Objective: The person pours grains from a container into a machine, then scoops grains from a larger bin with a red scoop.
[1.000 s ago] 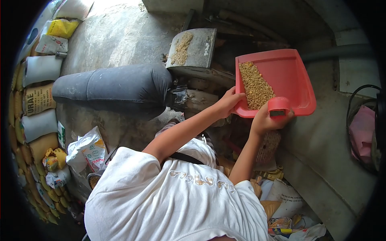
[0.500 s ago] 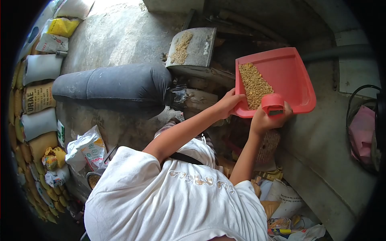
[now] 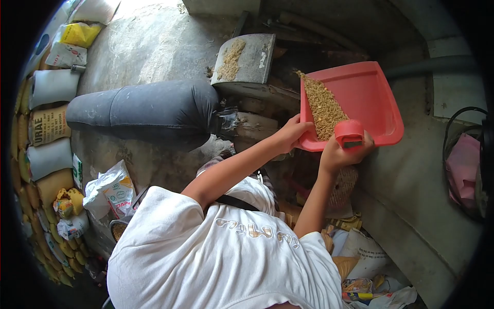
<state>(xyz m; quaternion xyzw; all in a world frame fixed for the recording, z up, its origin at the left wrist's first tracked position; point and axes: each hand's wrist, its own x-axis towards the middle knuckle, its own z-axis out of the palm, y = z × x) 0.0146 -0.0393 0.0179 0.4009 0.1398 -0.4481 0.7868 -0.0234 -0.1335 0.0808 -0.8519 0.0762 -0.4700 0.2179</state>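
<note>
A red dustpan-like scoop (image 3: 365, 103) is held tilted at the right of the view. Brown grain (image 3: 325, 105) lies along its left side, and some spills over the upper left corner. My left hand (image 3: 293, 134) is closed on the near left edge of the scoop. The fingers of my right hand (image 3: 347, 153) wrap round its handle (image 3: 350, 132). Left of the scoop is a grey curved machine part (image 3: 257, 59) with a patch of grain (image 3: 231, 59) on top.
A long dark stuffed sack (image 3: 144, 107) extends left from the machine. Piled sacks (image 3: 50, 125) line the far left. A white printed bag (image 3: 117, 190) sits on the concrete floor (image 3: 154, 51). More bags (image 3: 363, 252) lie at lower right, and a black cable loop (image 3: 452, 139) hangs at right.
Grain has slid toward the upper left corner of the scoop and now runs over its edge. Both hands keep their hold and have barely moved.
</note>
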